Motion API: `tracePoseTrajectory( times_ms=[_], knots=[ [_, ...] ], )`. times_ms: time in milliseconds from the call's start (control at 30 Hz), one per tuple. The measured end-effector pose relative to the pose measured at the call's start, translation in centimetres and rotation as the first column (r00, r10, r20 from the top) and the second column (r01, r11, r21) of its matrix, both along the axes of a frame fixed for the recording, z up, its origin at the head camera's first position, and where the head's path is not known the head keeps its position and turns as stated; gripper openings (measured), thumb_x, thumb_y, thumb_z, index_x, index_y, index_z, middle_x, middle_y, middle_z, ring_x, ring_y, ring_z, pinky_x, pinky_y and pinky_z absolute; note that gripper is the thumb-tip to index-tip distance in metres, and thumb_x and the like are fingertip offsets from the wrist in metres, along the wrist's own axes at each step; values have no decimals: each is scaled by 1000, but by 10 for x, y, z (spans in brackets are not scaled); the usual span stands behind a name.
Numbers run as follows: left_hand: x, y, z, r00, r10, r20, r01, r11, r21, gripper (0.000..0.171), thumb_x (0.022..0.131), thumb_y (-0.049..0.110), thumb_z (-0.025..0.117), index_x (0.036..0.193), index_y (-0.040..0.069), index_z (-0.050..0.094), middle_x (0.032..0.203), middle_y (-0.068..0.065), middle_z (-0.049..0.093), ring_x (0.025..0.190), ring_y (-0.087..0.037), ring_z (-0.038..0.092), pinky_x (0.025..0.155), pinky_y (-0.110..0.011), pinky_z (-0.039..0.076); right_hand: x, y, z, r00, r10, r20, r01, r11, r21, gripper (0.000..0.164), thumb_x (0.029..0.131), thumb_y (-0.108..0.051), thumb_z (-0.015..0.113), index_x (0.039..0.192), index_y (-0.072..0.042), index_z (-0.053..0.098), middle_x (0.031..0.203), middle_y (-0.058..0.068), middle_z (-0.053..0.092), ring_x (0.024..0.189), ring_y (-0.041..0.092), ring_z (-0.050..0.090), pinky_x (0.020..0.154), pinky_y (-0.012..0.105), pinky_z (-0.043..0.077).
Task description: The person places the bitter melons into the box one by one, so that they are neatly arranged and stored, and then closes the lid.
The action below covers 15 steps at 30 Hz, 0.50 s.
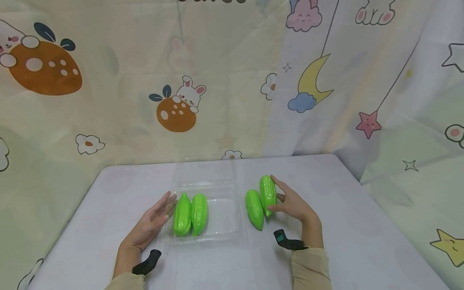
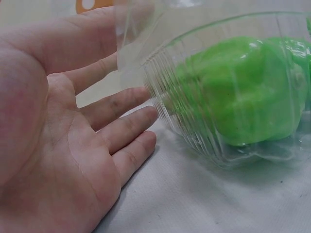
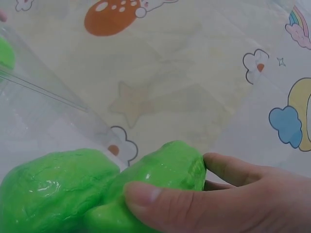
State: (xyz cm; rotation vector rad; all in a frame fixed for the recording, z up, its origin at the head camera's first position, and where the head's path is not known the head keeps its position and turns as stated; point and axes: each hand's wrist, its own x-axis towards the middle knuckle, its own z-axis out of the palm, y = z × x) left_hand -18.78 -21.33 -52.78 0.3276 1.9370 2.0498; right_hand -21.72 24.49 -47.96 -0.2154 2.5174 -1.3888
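Observation:
A clear plastic clamshell box (image 1: 224, 217) lies on the table with its lid (image 1: 206, 172) folded back. Inside, at its left, a glossy green elongated toy fruit (image 1: 182, 217) lies beside a similar one (image 1: 199, 213). My left hand (image 1: 148, 226) is at the box's left side, fingers extended; the left wrist view has the fingertips right at the ribbed wall (image 2: 167, 102). To the right of the box, my right hand (image 1: 295, 204) grips a green toy fruit (image 3: 163, 167) between thumb and fingers. Another green toy fruit (image 1: 254, 209) lies close against its left side.
The pale table (image 1: 348, 241) runs out to both sides and towards me. Behind its back edge hangs a cartoon-printed cloth (image 1: 232, 100), which also covers the right side. Each wrist carries a black strap mount (image 1: 146, 262).

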Motion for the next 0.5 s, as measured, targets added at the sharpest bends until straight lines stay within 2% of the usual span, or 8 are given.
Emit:
tracePoseTrajectory(
  times_ms=[233,500],
  knots=[
    [0,0,0,1000,12,13,-12,1000,-4,72,95,4,50,154,17,11,160,-10,16,147,-28,12,114,-62,-4,-1,-1,0,1000,-14,3,14,1000,5,107,71,-27,83,153,-30,15,160,8,12,135,41,38,104,60,36],
    [0,0,1,1000,4,17,-4,1000,3,72,95,2,48,154,17,10,160,-10,13,147,-31,9,114,-61,-4,-1,-3,2,1000,-12,-3,12,1000,8,106,71,-30,83,152,-32,16,160,7,12,135,41,38,103,60,38]
  ],
)
